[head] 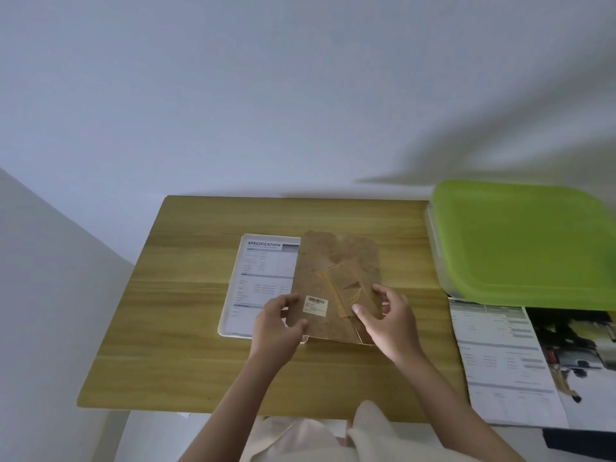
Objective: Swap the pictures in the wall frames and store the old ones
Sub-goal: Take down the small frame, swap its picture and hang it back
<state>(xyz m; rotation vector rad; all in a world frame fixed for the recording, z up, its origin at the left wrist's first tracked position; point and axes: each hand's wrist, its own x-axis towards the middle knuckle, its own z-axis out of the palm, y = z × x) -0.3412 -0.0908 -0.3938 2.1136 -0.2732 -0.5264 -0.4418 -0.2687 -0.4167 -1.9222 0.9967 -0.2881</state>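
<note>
Both hands hold the brown backing board over the tabletop. Left hand pinches its near-left edge, right hand grips the near-right edge w/ thumb on top. The board hides the right part of the white frame w/ spec sheet. Green-lidded box and prints at right are cut off; small text unreadable.

Both hands on brown backing board
</note>
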